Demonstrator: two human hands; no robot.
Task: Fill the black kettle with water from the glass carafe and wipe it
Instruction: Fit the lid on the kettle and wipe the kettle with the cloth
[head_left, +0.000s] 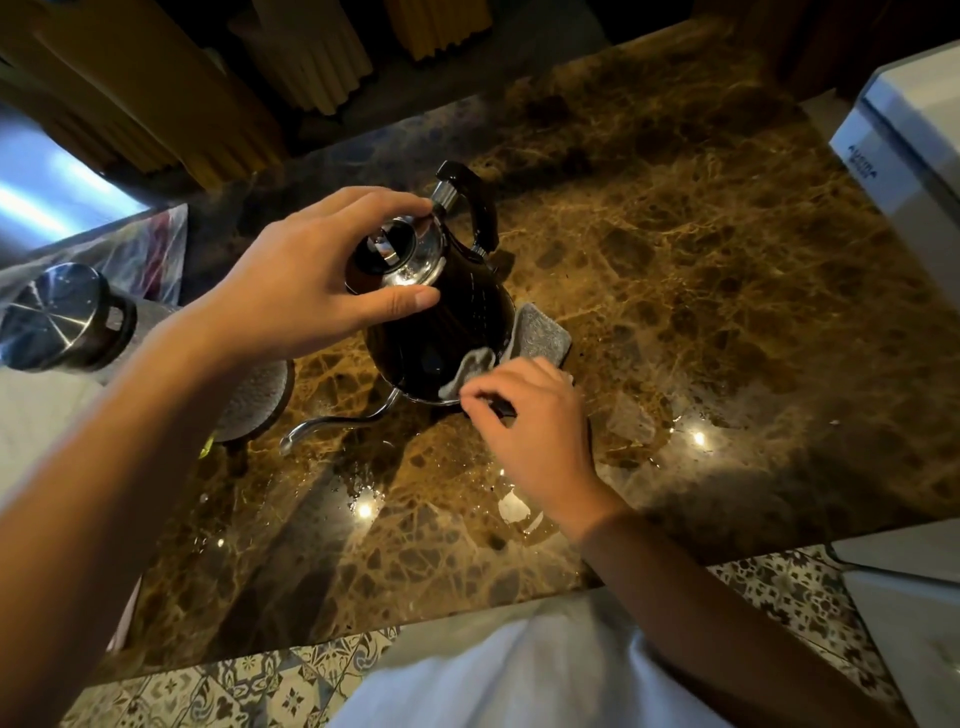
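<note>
A home kitchen: brown marble counter (675, 270), patterned floor tiles (234, 686), a black kettle (457, 332) and white appliance (909, 156).

We are seeing open brown marble countertop (701, 270) stretching to the right of and behind the black kettle (441, 332), giving a hand a wide approach from that side. The grey cloth (540, 332) is lying against the kettle's right flank, narrowing the gap at its base. The thin gooseneck spout (337, 423) is projecting toward the near left and crossing that approach. A steel-lidded container (67, 317) is standing well to the left, with a round textured object (254, 400) just beside the spout, crowding the left side. A white appliance (904, 156) is bounding the far right edge. We are noting wet patches (514, 506) spreading on the near counter.
</note>
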